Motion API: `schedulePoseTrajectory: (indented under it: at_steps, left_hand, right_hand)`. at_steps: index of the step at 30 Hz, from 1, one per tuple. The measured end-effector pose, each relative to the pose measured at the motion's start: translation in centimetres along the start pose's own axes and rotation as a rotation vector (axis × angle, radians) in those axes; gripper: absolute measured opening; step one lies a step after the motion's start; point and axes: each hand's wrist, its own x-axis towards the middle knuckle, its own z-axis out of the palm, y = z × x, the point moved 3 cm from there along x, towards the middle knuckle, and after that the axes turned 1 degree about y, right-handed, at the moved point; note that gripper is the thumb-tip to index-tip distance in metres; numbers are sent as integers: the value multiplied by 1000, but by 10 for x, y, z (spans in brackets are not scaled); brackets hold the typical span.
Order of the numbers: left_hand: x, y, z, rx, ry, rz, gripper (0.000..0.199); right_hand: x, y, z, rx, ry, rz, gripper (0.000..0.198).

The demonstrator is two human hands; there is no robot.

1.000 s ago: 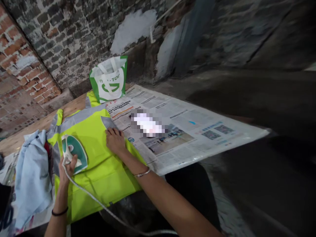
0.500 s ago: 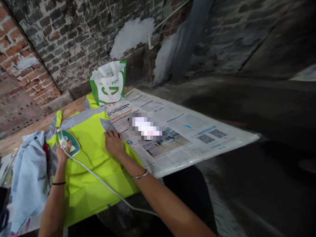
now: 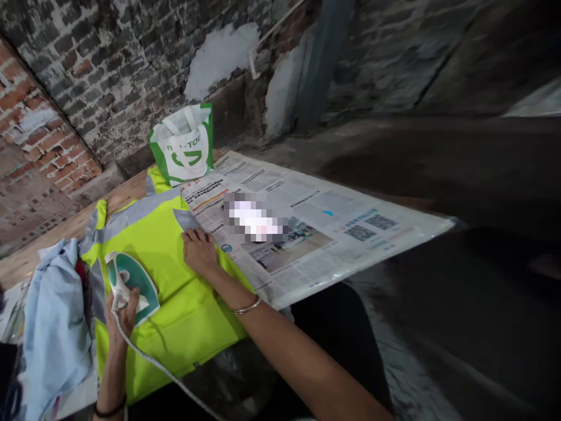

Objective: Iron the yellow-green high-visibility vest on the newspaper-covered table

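Both hands work well apart: left hand (image 3: 120, 318), lower left of frame, wrapped round the handle of the iron (image 3: 144, 282); right hand (image 3: 200, 251), left of centre, laid on the garment (image 3: 164, 242) near its side edge, fingers slightly bent. Whether the sole lies fully flat I cannot tell. The garment, yellow with grey bands, spreads across the left half of the frame. I judge the step in hand to be pressing its front; the next move would call for a level stroke over the yellow cloth between my hands, the right kept out of the iron's path. The cord (image 3: 153, 361) trails from the iron toward bottom centre, across the garment's lower part, and could catch there. Left of the iron, the blue cloth (image 3: 56, 321) limits travel. Right of my right hand, the newspaper (image 3: 302, 196) gives broader room, bearing a blurred bright object (image 3: 254, 219) and ending in a corner at centre right. The bag (image 3: 186, 155) stands behind the garment, upper left.
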Motion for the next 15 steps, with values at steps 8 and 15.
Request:
schedulePoseTrajectory:
  at_steps: [8,15]
  left_hand:
    - [23,27,17,-63,-41,11,41]
    - [23,26,21,-96,-55,-7,44]
  right_hand:
    - [3,5,9,18,15,23,51]
    - [4,3,4,61,14,45,49]
